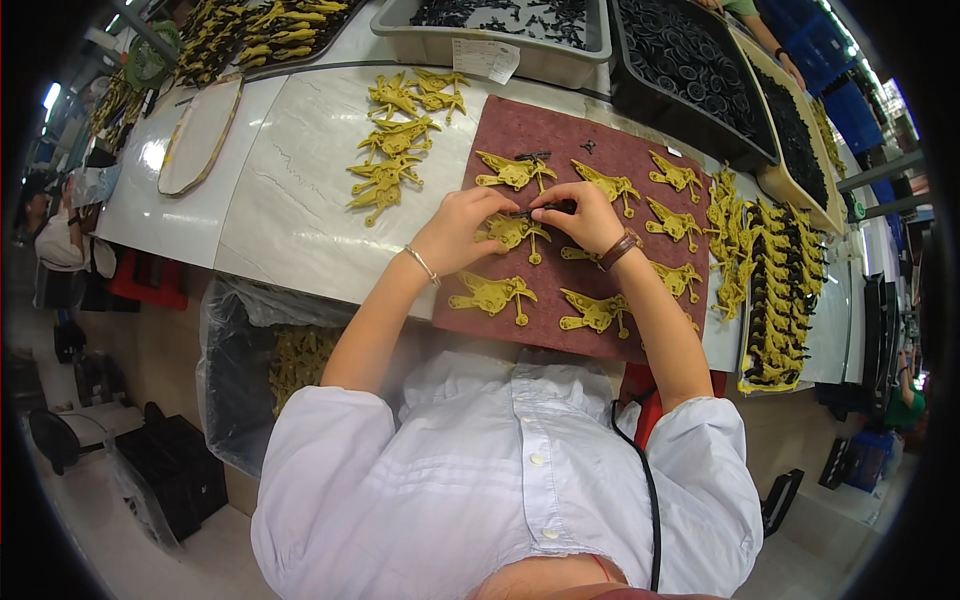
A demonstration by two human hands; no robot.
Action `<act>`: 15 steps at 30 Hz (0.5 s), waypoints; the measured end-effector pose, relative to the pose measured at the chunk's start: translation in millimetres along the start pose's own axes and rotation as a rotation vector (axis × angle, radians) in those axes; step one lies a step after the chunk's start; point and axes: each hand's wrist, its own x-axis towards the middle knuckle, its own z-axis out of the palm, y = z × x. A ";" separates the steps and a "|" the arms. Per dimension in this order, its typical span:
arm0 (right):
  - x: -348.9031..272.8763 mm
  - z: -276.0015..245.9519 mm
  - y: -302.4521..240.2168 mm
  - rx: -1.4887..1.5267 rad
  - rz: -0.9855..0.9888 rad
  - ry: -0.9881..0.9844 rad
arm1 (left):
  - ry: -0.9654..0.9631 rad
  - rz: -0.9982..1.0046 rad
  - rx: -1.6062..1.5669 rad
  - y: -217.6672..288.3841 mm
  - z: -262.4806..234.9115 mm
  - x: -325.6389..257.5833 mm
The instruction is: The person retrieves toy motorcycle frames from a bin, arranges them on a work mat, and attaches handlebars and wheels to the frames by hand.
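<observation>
On a dark red mat (470, 325) several yellow plastic pieces lie in loose rows, each with a long pointed end and a short arm. My left hand (462, 232) is closed at one yellow plastic piece (517, 232) in the left column, its thumb at the near side and fingertips at the far side. My right hand (585, 215) pinches a small black part (562, 206) above that piece's far edge. The tips of both hands nearly meet there, hiding how the two parts touch. Just beyond lies another yellow piece (515, 172) with black bits beside it.
More yellow pieces (385, 185) are heaped left of the mat and stacked in a tray (745, 385) at right. A grey bin (400, 38) and a black bin (640, 110) of black parts stand behind. A co-worker's arm (770, 40) reaches in at the far right.
</observation>
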 end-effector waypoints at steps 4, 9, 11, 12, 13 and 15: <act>2.0 -0.7 2.7 -0.028 -0.007 -0.004 | -0.020 -0.023 0.007 3.4 -0.6 -0.4; 1.6 2.0 3.6 -0.065 -0.013 0.013 | -0.085 0.194 0.376 4.8 -4.2 2.1; -0.3 2.3 5.1 -0.075 -0.033 0.029 | -0.105 0.207 0.419 2.9 -2.7 4.0; -2.1 0.9 4.6 -0.079 -0.064 0.006 | -0.122 0.218 0.462 1.7 -1.9 4.9; -3.4 -0.5 4.4 -0.084 -0.097 -0.016 | -0.123 0.219 0.462 0.7 -1.1 5.7; -5.9 -2.9 5.3 -0.049 -0.083 -0.011 | -0.144 0.223 0.556 1.7 0.9 7.6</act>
